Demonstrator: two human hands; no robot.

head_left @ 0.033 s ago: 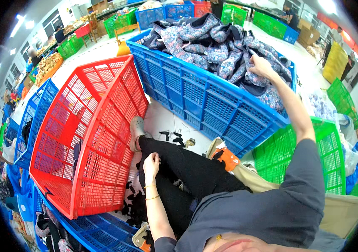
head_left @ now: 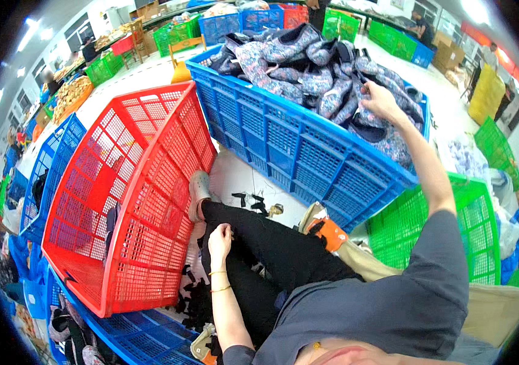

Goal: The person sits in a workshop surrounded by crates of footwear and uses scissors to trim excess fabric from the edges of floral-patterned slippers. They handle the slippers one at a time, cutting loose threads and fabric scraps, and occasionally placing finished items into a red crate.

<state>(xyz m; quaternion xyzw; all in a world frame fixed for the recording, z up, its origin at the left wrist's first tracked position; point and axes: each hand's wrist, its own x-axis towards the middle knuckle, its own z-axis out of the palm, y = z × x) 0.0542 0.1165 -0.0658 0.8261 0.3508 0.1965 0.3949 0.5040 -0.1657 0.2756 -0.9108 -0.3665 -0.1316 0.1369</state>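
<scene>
A large blue crate (head_left: 308,143) ahead of me is heaped with floral, dark-lined fabric pieces (head_left: 317,82) that look like shoe uppers. My right hand (head_left: 381,102) reaches over the right part of the heap, its fingers closed at the edge of one upper. Part of that grip is hidden behind the hand. My left hand (head_left: 220,239) rests by my black-trousered leg, fingers curled together. Whatever it may hold is too small or hidden to make out.
A red crate (head_left: 150,237) leans at my left, beside my clog (head_left: 199,188). Behind the right arm stands a green crate (head_left: 466,225). Black scraps (head_left: 195,304) litter the floor by my legs. A yellow sack (head_left: 486,94) and other people are farther off.
My right hand's fingers have drawn in slightly at the heap. The left hand has barely moved, and the crates stand as before.
</scene>
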